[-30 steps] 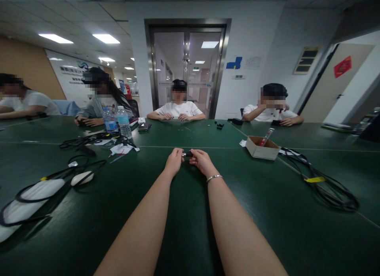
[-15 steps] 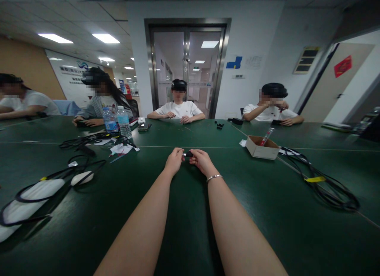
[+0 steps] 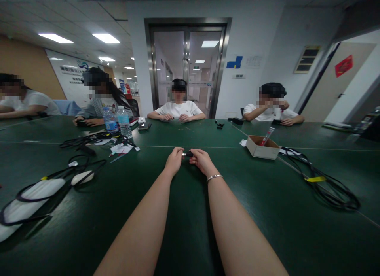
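Note:
In the head view my left hand (image 3: 174, 161) and my right hand (image 3: 202, 162) meet over the middle of the green table (image 3: 190, 212). Between them lies a small black cylindrical object with a silvery end (image 3: 187, 154), held crosswise. My left fingers pinch its silvery end, and my right fingers close on the black end. Its exact kind is too small to make out, and both ends are partly covered by fingers. A metal bracelet (image 3: 214, 177) circles my right wrist.
On the left are water bottles (image 3: 124, 123), tangled black cables (image 3: 86, 140), papers (image 3: 121, 148) and a white power strip (image 3: 38, 199). To the right stand an open box (image 3: 263, 150) holding a clear tube and a coiled black cable (image 3: 329, 189). Several people sit across the table.
My hands and the small black object stay almost in place. Across the table, one person's hands have shifted slightly.

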{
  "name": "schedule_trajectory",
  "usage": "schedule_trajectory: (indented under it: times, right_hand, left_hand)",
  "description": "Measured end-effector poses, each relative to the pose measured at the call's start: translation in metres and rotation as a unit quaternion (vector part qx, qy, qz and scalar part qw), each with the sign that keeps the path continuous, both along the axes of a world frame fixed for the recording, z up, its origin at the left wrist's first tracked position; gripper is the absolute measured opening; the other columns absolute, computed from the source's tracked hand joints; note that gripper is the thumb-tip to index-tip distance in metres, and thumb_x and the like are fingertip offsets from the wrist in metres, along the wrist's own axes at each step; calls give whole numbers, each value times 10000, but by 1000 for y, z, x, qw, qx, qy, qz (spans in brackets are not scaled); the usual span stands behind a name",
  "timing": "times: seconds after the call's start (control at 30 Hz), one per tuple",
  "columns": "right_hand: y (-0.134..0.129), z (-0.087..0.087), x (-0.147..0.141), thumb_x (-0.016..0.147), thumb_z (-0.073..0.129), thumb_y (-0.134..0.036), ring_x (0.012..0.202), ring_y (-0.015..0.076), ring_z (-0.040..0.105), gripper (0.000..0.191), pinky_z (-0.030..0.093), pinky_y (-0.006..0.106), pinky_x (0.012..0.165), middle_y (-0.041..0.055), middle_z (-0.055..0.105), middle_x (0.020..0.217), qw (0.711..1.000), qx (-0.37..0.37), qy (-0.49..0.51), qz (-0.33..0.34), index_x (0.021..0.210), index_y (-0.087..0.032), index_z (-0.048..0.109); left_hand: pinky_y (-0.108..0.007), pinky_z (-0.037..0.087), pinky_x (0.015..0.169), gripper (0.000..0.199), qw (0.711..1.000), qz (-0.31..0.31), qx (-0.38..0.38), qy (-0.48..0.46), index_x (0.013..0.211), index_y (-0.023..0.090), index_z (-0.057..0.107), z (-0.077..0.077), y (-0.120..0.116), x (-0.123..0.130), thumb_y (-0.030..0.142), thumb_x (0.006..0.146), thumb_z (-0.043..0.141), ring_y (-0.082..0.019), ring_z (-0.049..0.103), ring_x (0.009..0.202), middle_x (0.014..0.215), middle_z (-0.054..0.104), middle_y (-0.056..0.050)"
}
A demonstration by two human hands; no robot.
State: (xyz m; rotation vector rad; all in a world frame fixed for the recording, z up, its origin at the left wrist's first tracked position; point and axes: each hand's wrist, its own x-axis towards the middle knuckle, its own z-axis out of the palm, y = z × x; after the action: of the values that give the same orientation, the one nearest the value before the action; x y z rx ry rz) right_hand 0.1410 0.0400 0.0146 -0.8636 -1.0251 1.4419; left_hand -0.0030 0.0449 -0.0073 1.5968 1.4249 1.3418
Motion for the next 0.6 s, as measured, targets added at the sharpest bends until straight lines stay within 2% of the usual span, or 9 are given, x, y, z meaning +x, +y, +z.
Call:
schedule_trajectory:
  times: [0.07, 0.17, 0.3, 0.43, 0.6]
  right_hand:
    - [0, 0, 0, 810, 687, -187, 471, 105, 529, 140, 503, 187, 436, 15, 541, 560, 1000, 1, 0, -1, 746, -113, 586]
    - [1, -1, 0, 800, 700, -190, 468, 104, 527, 152, 498, 187, 431, 13, 539, 565, 1000, 0, 5, -6, 736, -117, 584]
    - [2, -1, -1, 801, 700, -193, 463, 103, 522, 161, 491, 186, 422, 16, 544, 566, 1000, -4, 1, -5, 728, -117, 579]
    - [2, -2, 0, 793, 711, -198, 470, 100, 523, 168, 500, 189, 439, 14, 541, 578, 1000, 2, 7, 3, 729, -118, 578]
    - [2, -2, 0, 814, 682, -182, 469, 102, 523, 145, 498, 187, 432, 15, 536, 569, 1000, 3, 5, 0, 734, -114, 583]
  left_hand:
    - [-258, 401, 635, 263, 1000, -1, 5, 7, 1012, 211, 580, -1, 1, 0, 336, 899, 379, -151, 550, 676, 721, 591, -8]
    - [-254, 409, 661, 221, 1000, 2, 13, 6, 1024, 213, 578, -2, 2, 0, 286, 871, 436, -143, 551, 697, 774, 607, -10]
    - [-252, 415, 651, 245, 1000, -10, 2, -2, 1014, 210, 579, -1, 0, 1, 329, 892, 403, -141, 549, 669, 737, 599, -7]
    - [-250, 411, 673, 222, 1000, 0, 12, 12, 1038, 220, 579, 2, -2, 2, 283, 849, 481, -143, 559, 713, 791, 615, -6]
    - [-256, 396, 639, 255, 1000, -6, 1, 27, 999, 223, 587, 4, -5, 2, 348, 896, 390, -146, 540, 656, 709, 591, 0]
